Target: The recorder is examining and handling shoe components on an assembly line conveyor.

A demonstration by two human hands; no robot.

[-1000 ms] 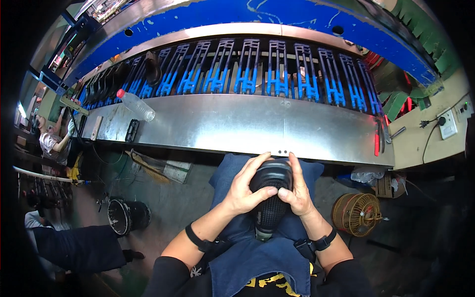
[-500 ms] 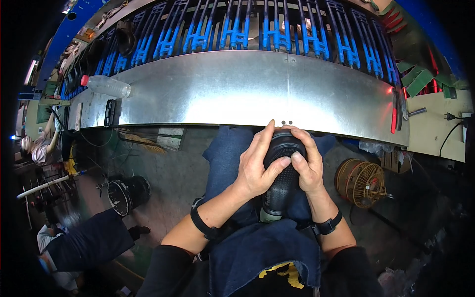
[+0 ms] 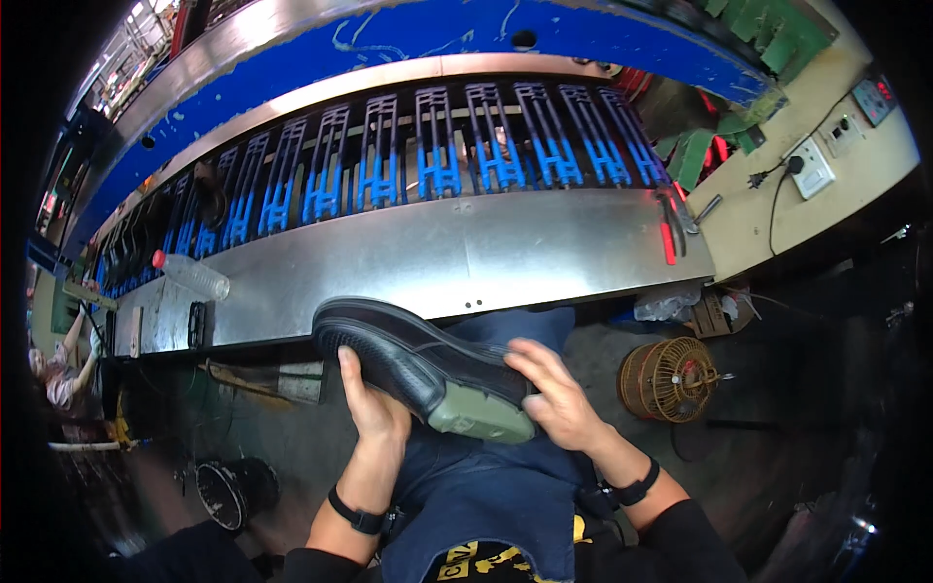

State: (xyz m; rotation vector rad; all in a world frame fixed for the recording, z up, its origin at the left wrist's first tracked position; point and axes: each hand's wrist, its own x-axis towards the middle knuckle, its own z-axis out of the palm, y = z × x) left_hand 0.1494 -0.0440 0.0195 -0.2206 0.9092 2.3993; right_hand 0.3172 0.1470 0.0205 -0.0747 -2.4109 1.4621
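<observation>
A black shoe (image 3: 418,358) with a textured sole and a grey-green heel block (image 3: 478,416) is held above my lap, near the bench's front edge. It lies on its side, with its toe to the left and heel to the right. My left hand (image 3: 377,413) supports it from beneath at the forefoot, thumb pressed against the sole; its other fingers are hidden behind the shoe. My right hand (image 3: 564,400) holds the heel end, fingers along the upper's rim and thumb near the heel block.
A metal bench (image 3: 389,255) spans the front, with a row of blue metal racks (image 3: 439,160) behind. On it stand a plastic bottle (image 3: 197,279) and red-handled pliers (image 3: 669,238). A wire cage (image 3: 671,379) sits at right; a black bucket (image 3: 233,491) stands at lower left.
The shoe has turned from pointing away, with both thumbs on its sole, to lying crosswise with its toe left. My hands have moved apart to its two ends. The view has shifted.
</observation>
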